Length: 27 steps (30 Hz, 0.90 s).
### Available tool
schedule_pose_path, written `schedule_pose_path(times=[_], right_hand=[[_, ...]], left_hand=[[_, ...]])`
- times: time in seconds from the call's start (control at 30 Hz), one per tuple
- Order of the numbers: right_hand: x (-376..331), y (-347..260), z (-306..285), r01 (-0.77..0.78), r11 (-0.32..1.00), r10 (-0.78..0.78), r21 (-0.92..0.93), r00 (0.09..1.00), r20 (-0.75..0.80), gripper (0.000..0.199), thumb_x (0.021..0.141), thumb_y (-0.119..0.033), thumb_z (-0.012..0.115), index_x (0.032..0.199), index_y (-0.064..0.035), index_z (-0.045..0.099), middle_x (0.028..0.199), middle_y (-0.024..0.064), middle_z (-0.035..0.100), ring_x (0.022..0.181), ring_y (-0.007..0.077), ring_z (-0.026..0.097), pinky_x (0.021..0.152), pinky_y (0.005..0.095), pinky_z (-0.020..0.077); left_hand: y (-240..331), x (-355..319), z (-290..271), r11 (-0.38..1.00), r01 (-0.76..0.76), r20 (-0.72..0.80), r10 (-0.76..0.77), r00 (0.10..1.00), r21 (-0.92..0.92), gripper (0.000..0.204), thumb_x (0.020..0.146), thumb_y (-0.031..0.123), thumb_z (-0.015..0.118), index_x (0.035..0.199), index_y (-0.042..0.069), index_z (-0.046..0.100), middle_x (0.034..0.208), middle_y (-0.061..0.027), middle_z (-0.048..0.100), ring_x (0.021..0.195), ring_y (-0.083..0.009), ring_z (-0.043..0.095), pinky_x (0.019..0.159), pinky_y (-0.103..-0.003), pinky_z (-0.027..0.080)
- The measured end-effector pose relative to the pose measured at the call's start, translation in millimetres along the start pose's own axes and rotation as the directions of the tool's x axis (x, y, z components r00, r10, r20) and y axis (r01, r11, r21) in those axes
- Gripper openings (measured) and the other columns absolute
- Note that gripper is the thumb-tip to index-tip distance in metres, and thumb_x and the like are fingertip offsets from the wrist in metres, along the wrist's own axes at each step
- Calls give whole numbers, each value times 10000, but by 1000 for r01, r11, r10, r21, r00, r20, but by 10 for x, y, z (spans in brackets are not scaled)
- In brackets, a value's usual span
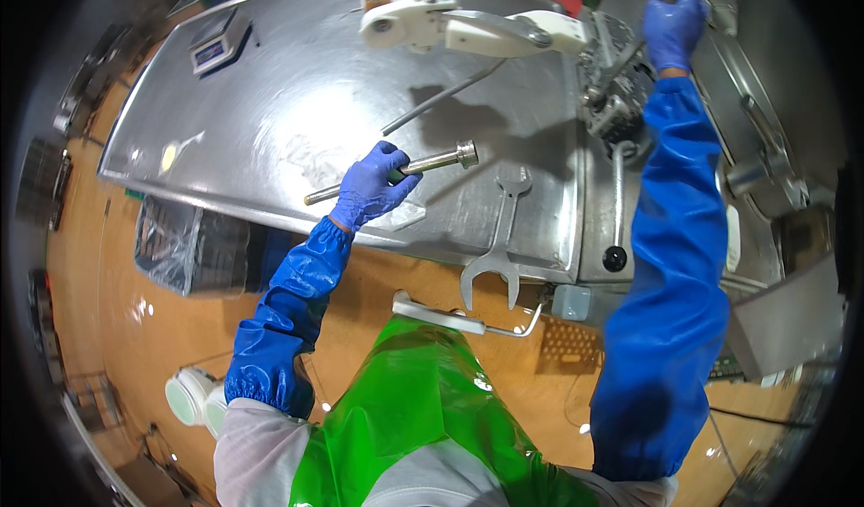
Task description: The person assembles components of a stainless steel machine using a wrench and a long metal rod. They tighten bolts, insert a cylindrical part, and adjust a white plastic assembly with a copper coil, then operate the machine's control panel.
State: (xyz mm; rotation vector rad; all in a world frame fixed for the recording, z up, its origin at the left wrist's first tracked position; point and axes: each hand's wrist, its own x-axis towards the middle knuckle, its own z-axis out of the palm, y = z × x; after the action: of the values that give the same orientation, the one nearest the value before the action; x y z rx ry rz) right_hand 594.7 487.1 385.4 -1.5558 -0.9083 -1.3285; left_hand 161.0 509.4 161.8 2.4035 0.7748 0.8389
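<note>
My left hand (371, 188), in a purple glove, is closed around a metal tube (438, 160) with a wide ringed collar at its right end. It holds the tube slantwise over the steel table (270, 102). Further up and right, my right hand (673, 28) reaches to the far side of a metal machine (616, 84). Its fingers curl around a small dark piece, mostly hidden, that I cannot make out. A large open-end wrench (500, 237) lies at the table's near edge, its wide jaw jutting past the rim. Behind the tube lies a thin metal rod (441, 98).
A jointed white machine part (468, 28) extends leftward from the machine. Below it hangs a lever with a black ball knob (615, 257). A small scale (219, 44) stands at the table's far left. A dark crate (193, 251) and white buckets (191, 397) are on the floor side.
</note>
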Motion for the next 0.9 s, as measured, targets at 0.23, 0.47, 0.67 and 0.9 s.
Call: schedule_pose_path(times=[0.23,0.47,0.67,0.9], right_hand=[[567,-1490,-731,-188,891,-62,412,851,522,406,779,80,419,1106,-20,636,1009,126,666,1048,253,597,1004,347,401],[-2054,-1074,-594,-761,198,512,618,618,597,209,793,66,534,929,-35,656,849,68,637,801,180,606,724,312,507],[-3939,-680,-1250,-871,-31,703,490,330,630,217,835,-15,504,1017,20,615,979,140,618,897,246,606,800,345,510],[-3732,-1064,-1836,-773,611,662,-170,381,645,351,865,-211,643,1122,24,601,1009,118,591,898,211,578,836,326,475]], left_hand=[[-193,-535,-195,996,67,-145,-58,988,60,228,739,175,771,848,48,617,845,-109,587,656,-254,610,582,-345,497],[-276,-1299,-371,949,252,-204,-288,935,-189,201,707,96,747,818,7,606,866,-94,584,702,-180,565,627,-288,464],[-178,-1885,-405,953,197,-366,-272,890,-229,139,603,8,635,727,9,573,792,-119,594,695,-228,586,634,-312,471],[-320,-2176,-559,965,231,-374,-260,890,-122,133,617,45,653,732,23,589,780,-105,582,657,-231,580,604,-315,476]])
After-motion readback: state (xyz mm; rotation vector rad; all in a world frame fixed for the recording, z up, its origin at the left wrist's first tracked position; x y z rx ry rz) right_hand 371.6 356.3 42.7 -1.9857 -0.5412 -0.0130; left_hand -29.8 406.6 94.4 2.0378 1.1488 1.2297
